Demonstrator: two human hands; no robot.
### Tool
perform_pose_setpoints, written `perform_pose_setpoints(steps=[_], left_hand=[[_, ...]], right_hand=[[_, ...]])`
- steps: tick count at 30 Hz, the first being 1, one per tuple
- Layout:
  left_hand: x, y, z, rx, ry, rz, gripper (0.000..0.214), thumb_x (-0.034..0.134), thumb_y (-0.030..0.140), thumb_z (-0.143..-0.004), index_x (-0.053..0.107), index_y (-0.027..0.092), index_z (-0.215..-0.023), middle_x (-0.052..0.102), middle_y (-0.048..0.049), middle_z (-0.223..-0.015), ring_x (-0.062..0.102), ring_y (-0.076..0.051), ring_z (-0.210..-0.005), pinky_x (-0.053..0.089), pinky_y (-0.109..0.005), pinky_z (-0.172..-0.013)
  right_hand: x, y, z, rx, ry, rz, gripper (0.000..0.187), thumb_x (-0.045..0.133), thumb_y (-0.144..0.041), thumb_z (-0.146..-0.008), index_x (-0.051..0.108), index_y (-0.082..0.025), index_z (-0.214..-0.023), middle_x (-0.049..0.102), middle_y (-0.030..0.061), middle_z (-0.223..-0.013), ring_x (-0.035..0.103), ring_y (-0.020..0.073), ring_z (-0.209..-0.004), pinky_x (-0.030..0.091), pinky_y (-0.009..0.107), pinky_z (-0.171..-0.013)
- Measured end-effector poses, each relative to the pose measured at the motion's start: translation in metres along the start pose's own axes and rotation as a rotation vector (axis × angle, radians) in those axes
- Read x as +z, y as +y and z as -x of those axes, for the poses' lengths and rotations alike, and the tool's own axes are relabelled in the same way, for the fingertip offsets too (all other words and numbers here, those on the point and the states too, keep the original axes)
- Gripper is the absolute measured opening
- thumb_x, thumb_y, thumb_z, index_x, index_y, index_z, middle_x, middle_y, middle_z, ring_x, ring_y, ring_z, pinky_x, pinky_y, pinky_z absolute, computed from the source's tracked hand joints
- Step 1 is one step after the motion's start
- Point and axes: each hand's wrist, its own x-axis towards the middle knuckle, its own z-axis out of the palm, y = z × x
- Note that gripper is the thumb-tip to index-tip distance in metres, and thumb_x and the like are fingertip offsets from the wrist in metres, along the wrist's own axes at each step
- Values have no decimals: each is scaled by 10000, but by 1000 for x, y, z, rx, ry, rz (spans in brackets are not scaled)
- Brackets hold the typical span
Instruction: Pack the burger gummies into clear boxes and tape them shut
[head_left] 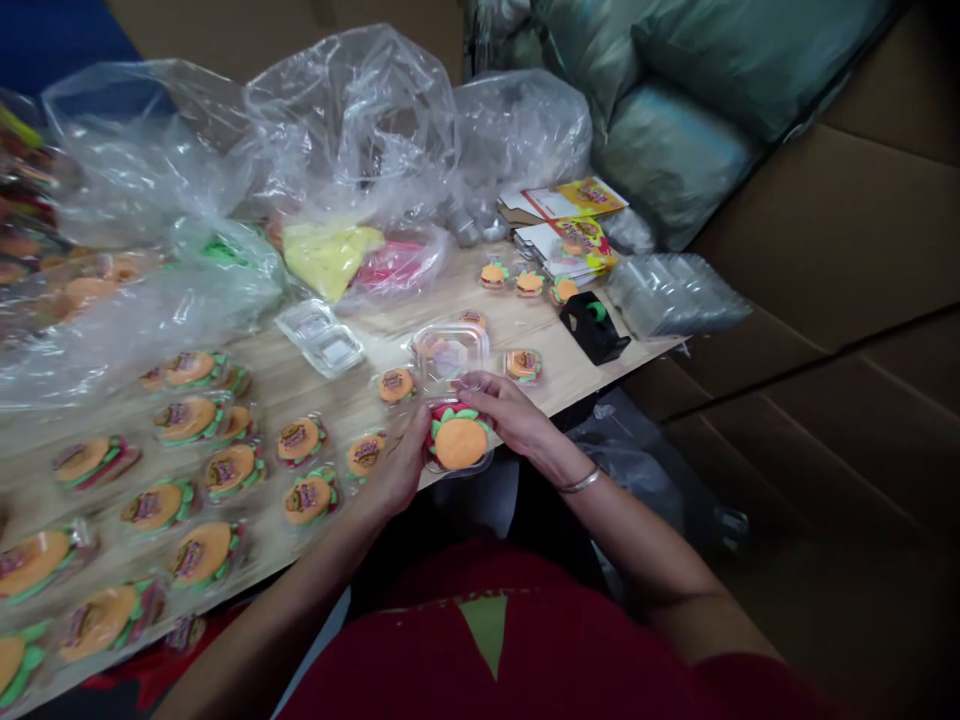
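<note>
Both hands hold a clear plastic clamshell case (450, 362) with its lid up, over the table's near edge. In its lower half sits an orange burger-shaped toy (460, 441) with green and red layers. My left hand (401, 462) grips the case's left side, fingers curled round it. Gripping the right side is my right hand (510, 412), its fingers touching the hinge area; a bangle is on that wrist.
Several packed burger toys (187, 420) lie in rows on the wooden table (315, 385) to the left. An empty clamshell (322, 335), clear plastic bags (352, 120), printed cards (574, 235), a black tape dispenser (592, 325) and stacked clear cases (675, 292) stand behind. Cardboard lies at right.
</note>
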Motion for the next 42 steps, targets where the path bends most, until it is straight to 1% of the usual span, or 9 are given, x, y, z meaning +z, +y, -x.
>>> perform_pose_setpoints(steps=[9,15,19,22,26,29,32,36,42], left_hand=[[7,6,15,10,76,102,211,643,344,-770,701,196,-908,689,-36,-923,607,-197,-818,458,-228,-607],[6,3,15,14,75,183,161,666,237,-690,707,174,-832,686,-9,-860,608,-171,-816,462,-217,-665],[3,6,18,-74,61,275,147,688,243,-667,695,162,-790,697,-24,-799,621,-191,-761,480,-250,-641],[1,6,22,-150,58,421,152,663,266,-697,681,153,-797,706,-39,-776,643,-223,-780,501,-292,-675],[-2,8,32,-233,23,548,285,528,353,-799,680,129,-889,709,-81,-807,658,-251,-797,519,-332,-674],[-4,12,40,-309,-113,534,482,450,508,-853,642,142,-1102,709,-111,-943,663,-264,-798,506,-319,-583],[-5,12,45,-198,-97,423,609,447,664,-838,556,233,-1254,664,-92,-1157,635,-270,-1001,517,-305,-667],[-7,1,47,108,23,266,618,524,713,-768,655,219,-1114,635,-87,-1238,532,-286,-1202,483,-341,-910],[-13,-23,69,50,-152,229,585,575,656,-771,687,199,-1119,692,-104,-1121,621,-304,-1061,501,-377,-891]], right_hand=[[15,6,14,-248,-24,342,299,691,-313,-749,573,-210,-1004,546,-30,-770,529,120,-715,451,239,-671],[17,-1,26,-386,-42,331,438,665,-384,-790,517,-266,-1185,586,49,-1190,550,207,-1130,462,347,-942],[20,-16,53,-599,-250,633,346,596,-352,-869,545,-267,-1200,509,72,-1353,437,241,-1303,337,436,-1093],[20,-16,69,-681,-389,813,550,670,-381,-817,449,-273,-1310,427,104,-1434,368,267,-1360,281,471,-1130],[15,0,73,-807,-399,956,934,814,-447,-650,293,-265,-1404,335,157,-1470,319,305,-1381,299,476,-1125],[10,11,73,-873,-288,990,737,755,-343,-753,341,-271,-1359,434,148,-1383,402,279,-1321,373,456,-1069],[9,20,75,-754,-145,838,546,696,-396,-798,435,-258,-1257,507,136,-1297,494,275,-1213,479,407,-924],[19,31,82,-458,-58,571,368,576,-507,-864,538,-230,-1104,619,83,-1049,600,207,-912,500,315,-756],[24,42,103,-187,-28,374,405,526,-614,-845,576,-216,-894,570,12,-772,544,160,-714,452,265,-643]])
